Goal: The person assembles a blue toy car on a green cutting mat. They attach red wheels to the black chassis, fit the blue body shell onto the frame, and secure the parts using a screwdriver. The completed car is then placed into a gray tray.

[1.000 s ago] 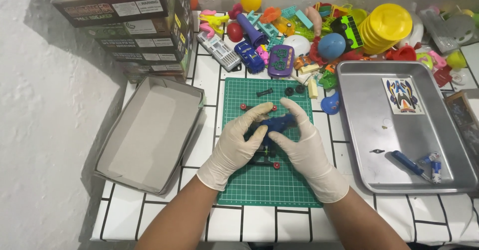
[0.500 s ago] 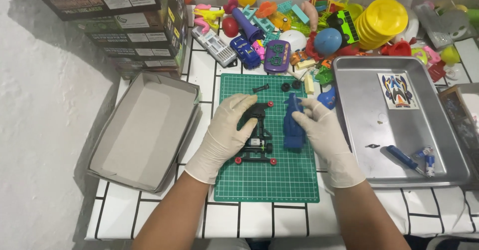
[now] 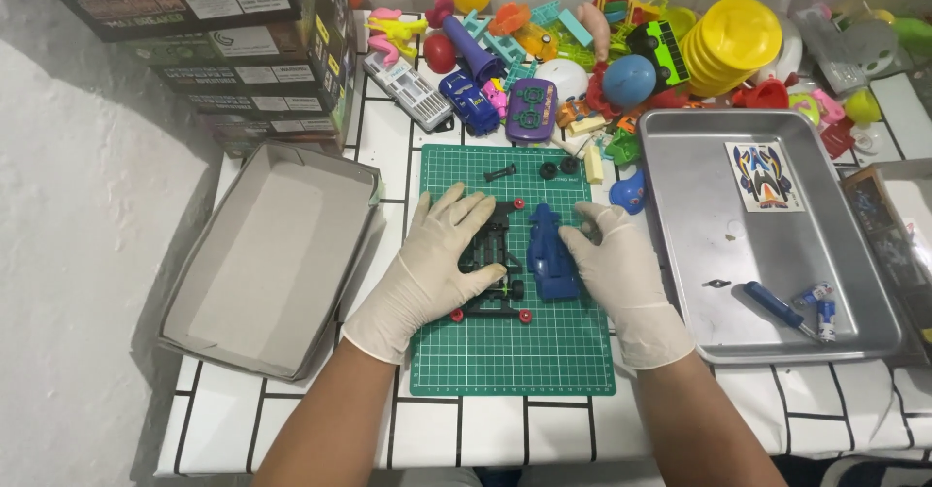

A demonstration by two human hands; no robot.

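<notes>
On a green cutting mat (image 3: 515, 361) lie a black toy car chassis (image 3: 500, 273) with small red wheels and, just right of it, a blue car body shell (image 3: 550, 254). My left hand (image 3: 437, 264), in a white glove, rests flat on the left side of the chassis, fingers spread. My gloved right hand (image 3: 612, 268) lies beside the blue shell, fingertips touching its right side. Small black parts (image 3: 558, 167) sit at the mat's far edge.
An open grey cardboard box (image 3: 267, 259) lies left of the mat. A metal tray (image 3: 767, 239) on the right holds a sticker sheet, a blue screwdriver (image 3: 772, 305) and batteries. A pile of colourful plastic toys (image 3: 621, 50) and stacked boxes (image 3: 233, 45) line the back.
The blue shell has come off the chassis and now lies on the mat beside it. Both hands have lowered and flattened onto the parts.
</notes>
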